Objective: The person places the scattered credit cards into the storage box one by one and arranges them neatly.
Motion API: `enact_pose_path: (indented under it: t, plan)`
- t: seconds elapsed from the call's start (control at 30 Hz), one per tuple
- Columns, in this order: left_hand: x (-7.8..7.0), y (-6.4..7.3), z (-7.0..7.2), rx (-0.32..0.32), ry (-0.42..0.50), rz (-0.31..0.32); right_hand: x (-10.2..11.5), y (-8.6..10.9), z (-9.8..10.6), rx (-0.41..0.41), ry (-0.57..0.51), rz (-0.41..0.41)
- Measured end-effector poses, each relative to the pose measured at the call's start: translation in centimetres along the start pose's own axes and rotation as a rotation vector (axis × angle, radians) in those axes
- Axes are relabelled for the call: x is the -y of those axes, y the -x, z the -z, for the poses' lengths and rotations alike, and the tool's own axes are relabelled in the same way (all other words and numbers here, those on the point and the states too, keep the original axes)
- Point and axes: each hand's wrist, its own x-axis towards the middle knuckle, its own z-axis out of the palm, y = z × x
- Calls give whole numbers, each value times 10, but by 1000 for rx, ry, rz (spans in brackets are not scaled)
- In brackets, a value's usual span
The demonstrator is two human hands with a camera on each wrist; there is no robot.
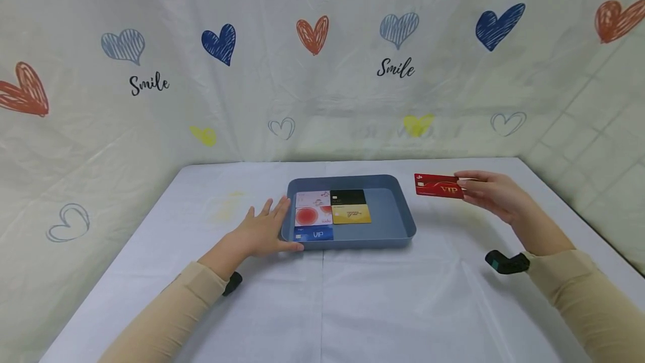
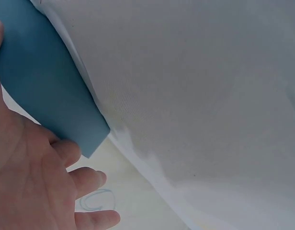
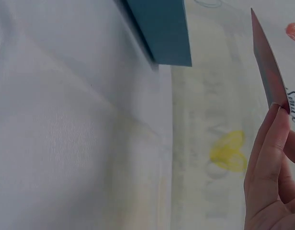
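Note:
My right hand [image 1: 491,192] pinches a red VIP card [image 1: 435,185] by its right end, held up to the right of a blue-grey tray [image 1: 378,233]. In the right wrist view the card [image 3: 269,67] shows nearly edge-on above the fingertips. My left hand [image 1: 262,232] rests spread against the tray's left end, thumb along the front rim. Inside the tray's left half lie a pink card [image 1: 312,199], a white card with red circles [image 1: 307,217], a blue VIP card [image 1: 314,233], a black card [image 1: 347,196] and a gold card [image 1: 351,214].
The tray stands on a table with a white cloth [image 1: 393,307]. Behind it hangs a pale sheet [image 1: 342,88] printed with hearts and the word Smile. A dark wrist device [image 1: 506,263] sits at the right sleeve.

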Motion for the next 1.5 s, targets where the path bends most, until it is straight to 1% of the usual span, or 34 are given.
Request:
enact_pose_path:
  t: [0.2, 0.53, 0.83, 1.13, 1.3, 1.5]
  plan:
    - [0, -1, 0, -3, -15, -10, 4, -8, -19, 9, 71, 12]
    - [0, 0, 0, -6, -14, -5, 9, -16, -50, 62, 89, 13]
    - [1, -2, -1, -6, -7, -9, 13, -18, -74, 99, 32, -2]
    - [2, -2, -1, -9, -3, -12, 12, -25, -90, 120, 35, -15]
    - [2, -2, -1, -10, -2, -12, 12, -28, -100, 136, 16, -14]
    - [2, -1, -2, -13, 0, -12, 14, -32, -112, 170, 6, 15]
